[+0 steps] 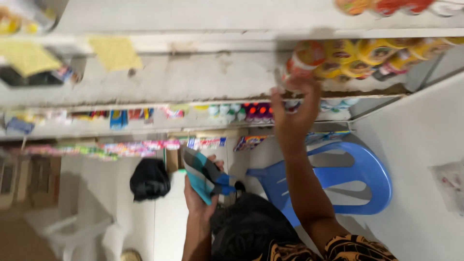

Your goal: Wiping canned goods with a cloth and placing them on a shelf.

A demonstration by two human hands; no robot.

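Our right hand (295, 113) is raised to the shelf (193, 72), fingers spread and curled around the end cup in the row of orange and yellow cups (357, 58); motion blur hides whether the grip is actually closed, so we can't tell. Our left hand (200, 193) is low, clamped on a folded teal and grey cloth (205, 175), thumb over the top. Hands are well apart, one up, one down. The cups lie packed side by side along the shelf, the end one touching our fingertips. Below that shelf a lower ledge carries small colourful packets (145, 116), and another strip of packets (121, 147) hangs under it. A blue plastic chair (357, 179) sits right beneath the raised arm, a black bag (150, 180) beside the cloth. Risks as we judge them: the cups sit tight, so shifting the end one could drag its neighbours off the edge onto the chair; the one-handed grip may slip, since the left is occupied; blur suggests fast movement, which makes a knock likelier.
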